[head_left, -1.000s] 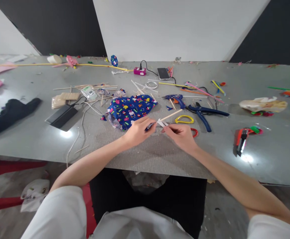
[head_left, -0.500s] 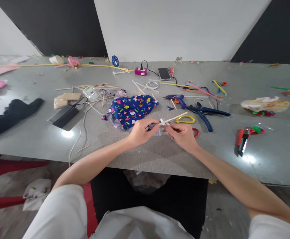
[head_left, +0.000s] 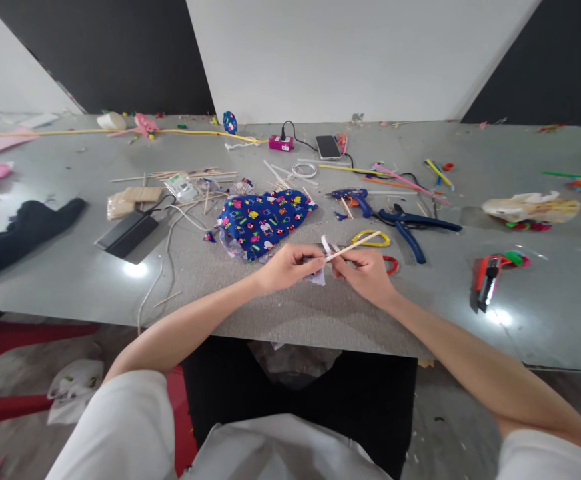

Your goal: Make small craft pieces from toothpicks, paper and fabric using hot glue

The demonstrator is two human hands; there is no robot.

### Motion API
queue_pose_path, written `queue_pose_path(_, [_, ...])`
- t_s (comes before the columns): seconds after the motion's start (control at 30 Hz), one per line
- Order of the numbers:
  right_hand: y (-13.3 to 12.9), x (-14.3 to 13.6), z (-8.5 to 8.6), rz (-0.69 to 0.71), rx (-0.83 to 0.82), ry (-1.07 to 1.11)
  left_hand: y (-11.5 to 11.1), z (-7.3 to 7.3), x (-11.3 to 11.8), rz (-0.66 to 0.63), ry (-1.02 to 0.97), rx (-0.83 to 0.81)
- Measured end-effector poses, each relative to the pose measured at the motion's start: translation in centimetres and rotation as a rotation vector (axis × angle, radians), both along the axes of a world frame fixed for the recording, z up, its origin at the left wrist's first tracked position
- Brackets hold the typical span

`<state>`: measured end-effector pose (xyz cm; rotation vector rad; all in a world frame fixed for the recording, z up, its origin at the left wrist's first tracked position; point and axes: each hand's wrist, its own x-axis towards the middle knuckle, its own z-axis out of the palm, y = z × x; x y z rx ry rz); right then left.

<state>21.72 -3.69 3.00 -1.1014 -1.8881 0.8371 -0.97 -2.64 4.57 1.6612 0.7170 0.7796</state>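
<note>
My left hand (head_left: 295,267) is closed, pinching the lower end of a thin wooden stick (head_left: 355,245) that slants up to the right. A small pale scrap of cloth (head_left: 317,275) hangs below its fingertips. My right hand (head_left: 363,272) is closed beside it, its fingertips on a narrow white strip (head_left: 327,245) that curls up by the stick. Just behind the hands lie scissors with one yellow handle loop (head_left: 378,238) and one red loop (head_left: 393,265). Left of them is a blue patterned cloth (head_left: 265,223).
A blue glue gun (head_left: 353,195) and blue-handled cutters (head_left: 408,227) lie beyond my right hand. Further right is a box cutter (head_left: 489,283). A black power adapter (head_left: 128,233) with a cable (head_left: 166,257) sits at left. A phone (head_left: 329,147) lies near the wall.
Both hands have come slightly lower, toward me. The stick's lower end is now more exposed, and the white strip stands up in a loop rather than lying bunched around the stick.
</note>
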Motion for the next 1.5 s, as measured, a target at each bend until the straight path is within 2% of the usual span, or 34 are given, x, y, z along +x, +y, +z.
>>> queue_pose_path(0.1, [0.2,0.1,-0.1,0.021,0.034,-0.008,0.3,0.3,-0.3,-0.103,-0.002,-0.042])
queue_pose_path(0.37, [1.1,0.1,0.2,0.194,0.022,0.042,0.9,0.6,-0.8,-0.315,0.010,-0.169])
queue_pose_path(0.47, [1.4,0.0,-0.3,0.228,-0.026,0.090,0.9,0.4,-0.9,-0.393,0.099,-0.227])
queue_pose_path(0.57, [1.5,0.1,-0.4,0.300,-0.105,0.123,1.0,0.0,-1.0,-0.393,0.197,-0.255])
queue_pose_path(0.77, [1.5,0.8,1.2,0.519,-0.312,0.168,1.3,-0.7,-1.2,-0.404,0.305,-0.119])
queue_pose_path(0.93, [1.1,1.0,2.4,0.567,-0.308,0.137,1.5,-0.7,-1.3,-0.406,0.353,0.003])
queue_pose_path(1.07, [0.9,0.9,2.7,0.536,-0.200,0.075,1.9,-0.9,-1.6,-0.331,0.393,0.055])
queue_pose_path(1.2, [0.7,1.1,3.0,0.448,-0.045,-0.047,2.3,-1.1,-1.9,-0.252,0.399,0.140])
queue_pose_path(1.4, [0.3,1.0,3.2,0.411,0.023,0.030,3.0,-1.5,-2.1,0.078,0.403,0.329])
queue_pose_path(1.5, [0.4,0.9,3.0,0.388,0.082,-0.009,3.3,-1.9,-2.1,0.241,0.348,0.390])
